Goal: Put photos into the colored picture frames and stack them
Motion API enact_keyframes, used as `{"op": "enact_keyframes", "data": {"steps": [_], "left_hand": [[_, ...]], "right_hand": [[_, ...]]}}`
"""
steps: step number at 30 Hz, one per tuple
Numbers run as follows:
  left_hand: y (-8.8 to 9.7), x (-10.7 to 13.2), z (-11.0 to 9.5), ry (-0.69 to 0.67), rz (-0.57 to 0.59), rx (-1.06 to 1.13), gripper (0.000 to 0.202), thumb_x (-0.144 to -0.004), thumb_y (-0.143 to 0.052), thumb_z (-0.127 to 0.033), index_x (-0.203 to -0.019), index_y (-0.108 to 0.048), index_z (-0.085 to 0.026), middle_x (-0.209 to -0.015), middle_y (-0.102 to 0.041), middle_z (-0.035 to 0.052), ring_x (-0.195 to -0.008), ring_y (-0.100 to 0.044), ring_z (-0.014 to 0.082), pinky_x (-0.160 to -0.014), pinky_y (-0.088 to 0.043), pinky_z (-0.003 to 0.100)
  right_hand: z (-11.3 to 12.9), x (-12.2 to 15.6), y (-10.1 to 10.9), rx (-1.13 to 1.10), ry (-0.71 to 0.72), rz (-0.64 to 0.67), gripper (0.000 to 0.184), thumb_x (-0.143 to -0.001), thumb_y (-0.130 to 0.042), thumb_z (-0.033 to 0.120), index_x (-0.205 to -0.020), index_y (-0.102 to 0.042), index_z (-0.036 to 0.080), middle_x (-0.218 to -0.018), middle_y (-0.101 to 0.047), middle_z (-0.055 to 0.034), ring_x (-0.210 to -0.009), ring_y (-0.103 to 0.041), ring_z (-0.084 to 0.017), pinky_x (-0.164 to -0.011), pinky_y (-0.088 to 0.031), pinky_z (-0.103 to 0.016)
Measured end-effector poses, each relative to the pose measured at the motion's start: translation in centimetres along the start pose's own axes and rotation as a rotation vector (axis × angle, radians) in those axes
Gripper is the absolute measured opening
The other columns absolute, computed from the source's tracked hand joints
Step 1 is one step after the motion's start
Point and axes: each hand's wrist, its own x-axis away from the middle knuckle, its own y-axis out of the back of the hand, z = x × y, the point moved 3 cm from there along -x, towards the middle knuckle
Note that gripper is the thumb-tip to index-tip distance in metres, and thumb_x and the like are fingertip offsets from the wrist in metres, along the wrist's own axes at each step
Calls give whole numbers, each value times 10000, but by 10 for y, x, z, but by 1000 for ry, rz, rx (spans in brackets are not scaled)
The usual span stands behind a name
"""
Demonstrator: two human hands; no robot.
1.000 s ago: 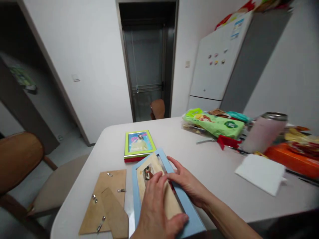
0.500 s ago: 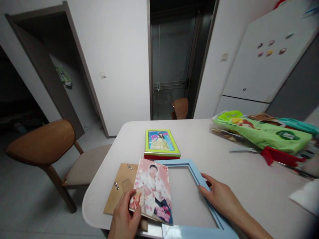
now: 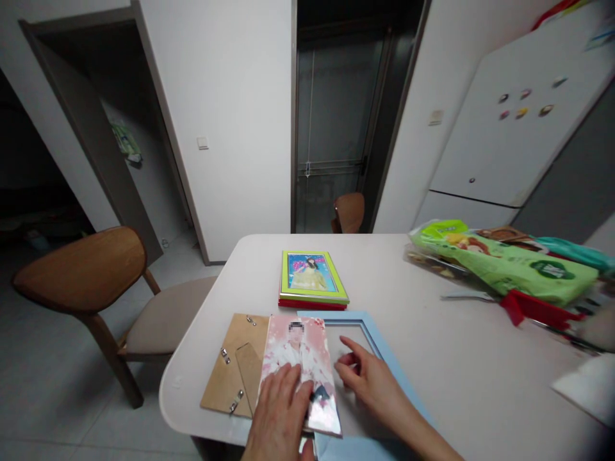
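A pink photo print (image 3: 310,346) lies across the left side of a light blue picture frame (image 3: 391,358) near the table's front edge. My left hand (image 3: 283,403) rests flat on the photo's lower part, fingers stretched out. Over the frame's opening, just right of the photo, hovers my right hand (image 3: 372,378); its index finger points out, the other fingers are partly curled, and I see nothing held. Partly under the photo on the left is a brown backing board (image 3: 225,378) with metal clips and a stand flap. My left hand and forearm hide the frame's lower left corner.
Behind the blue frame, a lime-green framed picture (image 3: 314,296) is stacked on a red one (image 3: 312,305). At the table's right are a green package (image 3: 523,259), a red object (image 3: 533,310), a knife-like grey blade (image 3: 466,296) and white paper (image 3: 589,387). A wooden chair (image 3: 81,272) stands at left.
My right hand has let go of the blue frame's right side and moved left toward the photo. The left hand has gone from gripping the photo's corner to lying flat on it.
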Motion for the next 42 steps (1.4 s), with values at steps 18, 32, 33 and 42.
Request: {"op": "enact_keyframes", "data": {"steps": [18, 32, 33, 42], "left_hand": [[-19, -30, -25, 316, -398, 1139, 662, -759, -441, -453, -1281, -238, -101, -1220, -463, 143, -1090, -462, 240, -898, -397, 315], [-25, -21, -17, -68, 186, 161, 428, -577, -700, -359, -903, -526, -142, -1287, -367, 176, -1209, -260, 304, -962, -305, 413], [-21, -22, -18, -37, 219, 143, 411, -559, -716, -313, -882, -531, -139, -1288, -367, 173, -1209, -262, 299, -966, -301, 404], [-15, -20, -17, -89, 277, -5, 336, -602, -666, -243, -896, -533, -149, -1308, -341, 160, -1212, -265, 273, -978, -261, 411]], "right_hand": [[16, 7, 24, -812, -221, 0, 477, -725, -440, 298, -1184, -393, 180, -838, -666, -60, -676, -620, -196, -547, -479, -298], [-21, -26, 40, -27, -126, -56, 458, -694, -363, 233, -1124, -479, 128, -637, -657, -19, -503, -582, -171, -448, -409, -246], [-19, -26, 41, 78, -102, -99, 445, -701, -360, 235, -1110, -494, 127, -635, -651, -24, -526, -583, -175, -473, -411, -251], [-18, -28, 29, 759, 215, -328, 466, -740, -410, 223, -1185, -410, 85, -948, -571, -120, -900, -485, -234, -812, -365, -354]]}}
